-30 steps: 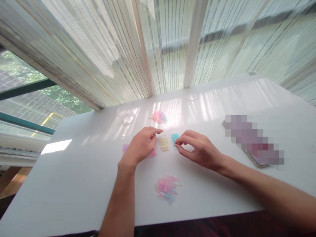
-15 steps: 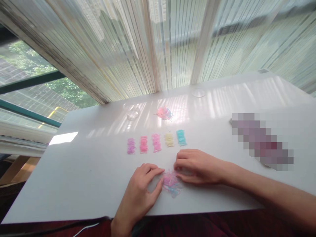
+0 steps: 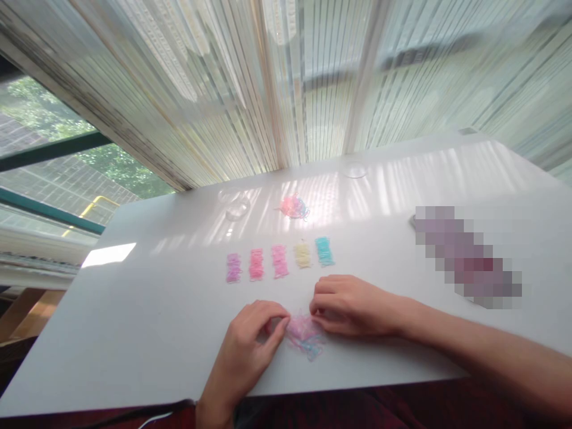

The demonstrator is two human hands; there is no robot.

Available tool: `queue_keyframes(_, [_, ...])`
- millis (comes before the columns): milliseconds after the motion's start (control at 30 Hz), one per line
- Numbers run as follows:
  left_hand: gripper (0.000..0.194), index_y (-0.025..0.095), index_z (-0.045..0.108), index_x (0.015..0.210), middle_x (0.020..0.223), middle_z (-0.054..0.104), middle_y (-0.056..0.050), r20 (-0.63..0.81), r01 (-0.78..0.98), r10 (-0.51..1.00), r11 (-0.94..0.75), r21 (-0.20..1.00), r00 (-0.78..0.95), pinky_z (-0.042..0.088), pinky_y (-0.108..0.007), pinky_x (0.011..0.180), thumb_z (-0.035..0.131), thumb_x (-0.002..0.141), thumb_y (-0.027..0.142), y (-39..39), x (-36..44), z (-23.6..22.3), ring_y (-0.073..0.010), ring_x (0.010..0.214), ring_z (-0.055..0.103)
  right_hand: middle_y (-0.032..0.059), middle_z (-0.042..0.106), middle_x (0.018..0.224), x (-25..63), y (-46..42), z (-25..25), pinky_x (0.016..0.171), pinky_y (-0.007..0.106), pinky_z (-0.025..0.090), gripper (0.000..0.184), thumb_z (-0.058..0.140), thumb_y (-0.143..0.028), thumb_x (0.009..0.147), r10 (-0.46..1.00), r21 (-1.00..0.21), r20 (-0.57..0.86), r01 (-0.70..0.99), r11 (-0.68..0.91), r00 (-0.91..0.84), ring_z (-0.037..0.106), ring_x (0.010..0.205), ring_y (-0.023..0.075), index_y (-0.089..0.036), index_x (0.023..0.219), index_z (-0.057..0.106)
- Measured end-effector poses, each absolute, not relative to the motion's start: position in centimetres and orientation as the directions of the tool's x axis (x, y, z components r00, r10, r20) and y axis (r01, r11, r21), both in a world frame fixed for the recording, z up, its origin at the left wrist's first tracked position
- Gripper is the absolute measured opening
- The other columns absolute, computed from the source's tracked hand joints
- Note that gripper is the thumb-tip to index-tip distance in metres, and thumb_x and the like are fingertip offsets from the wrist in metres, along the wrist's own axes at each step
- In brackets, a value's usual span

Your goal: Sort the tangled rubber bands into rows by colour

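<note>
A loose heap of thin pink, purple and blue elastic bands (image 3: 305, 335) lies near the front edge of the white table (image 3: 147, 310). My left hand (image 3: 252, 339) has its fingers curled in a pinch at the heap's left side. My right hand (image 3: 353, 304) rests on the heap's right side, fingers bent and pressed together on the bands. Behind my hands runs a row of sorted little piles: purple (image 3: 233, 267), two pink (image 3: 256, 264) (image 3: 279, 261), yellow (image 3: 302, 255) and blue (image 3: 324, 251).
A second mixed heap of bands (image 3: 294, 207) lies farther back. A clear round container (image 3: 236, 208) and a clear lid (image 3: 355, 171) sit near the window. A blurred-out flat object (image 3: 465, 256) lies at the right. Vertical blinds hang behind the table.
Both hands left the sorted row and came back toward me to the near heap. Since half a second ago the left fingers have curled tighter at the heap.
</note>
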State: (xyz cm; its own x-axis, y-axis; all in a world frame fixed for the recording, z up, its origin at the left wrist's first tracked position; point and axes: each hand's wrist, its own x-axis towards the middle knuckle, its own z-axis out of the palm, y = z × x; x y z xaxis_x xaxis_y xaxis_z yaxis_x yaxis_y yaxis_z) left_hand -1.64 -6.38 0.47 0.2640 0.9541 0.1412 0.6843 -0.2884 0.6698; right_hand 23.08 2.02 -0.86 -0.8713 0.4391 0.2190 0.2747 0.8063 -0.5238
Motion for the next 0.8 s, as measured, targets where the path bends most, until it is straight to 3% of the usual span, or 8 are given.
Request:
queue_keyframes(267, [0.01,0.023,0.072,0.098,0.088,0.075,-0.002,0.148,0.633,0.953,-0.287,0.719,0.265,0.052,-0.027,0.069,0.062,0.1,0.023,-5.4,-0.9,1.2,-0.0154,0.068,0.062,0.005,0.069,0.087,23.3,2.1,-0.7,0.072,0.028,0.049,0.015,0.06,-0.028,0.1,0.52,-0.656,0.334,0.203,0.727,-0.786,0.062,0.077,0.0167,-0.017,0.105,0.07])
queue_keyframes(400, [0.011,0.023,0.072,0.1,0.089,0.075,-0.003,0.136,0.609,0.945,-0.298,0.735,0.298,0.053,-0.028,0.071,0.061,0.101,0.023,-5.2,-0.3,1.4,-0.0153,0.07,0.062,0.0045,0.069,0.085,23.2,1.9,-0.5,0.071,0.026,0.049,0.017,0.059,-0.031,0.102,0.547,-0.709,0.358,0.16,0.686,-0.757,0.062,0.076,0.0154,-0.017,0.102,0.07])
queue_keyframes(800, [0.01,0.023,0.074,0.1,0.086,0.074,-0.002,0.096,0.565,0.962,-0.229,0.793,0.255,0.052,-0.024,0.065,0.064,0.098,0.024,-5.6,-0.4,0.4,-0.0136,0.065,0.059,0.0037,0.07,0.083,23.0,2.1,-1.2,0.07,0.026,0.047,0.016,0.059,-0.023,0.101,0.526,-0.672,0.344,0.187,0.717,-0.778,0.062,0.073,0.0152,-0.018,0.094,0.072])
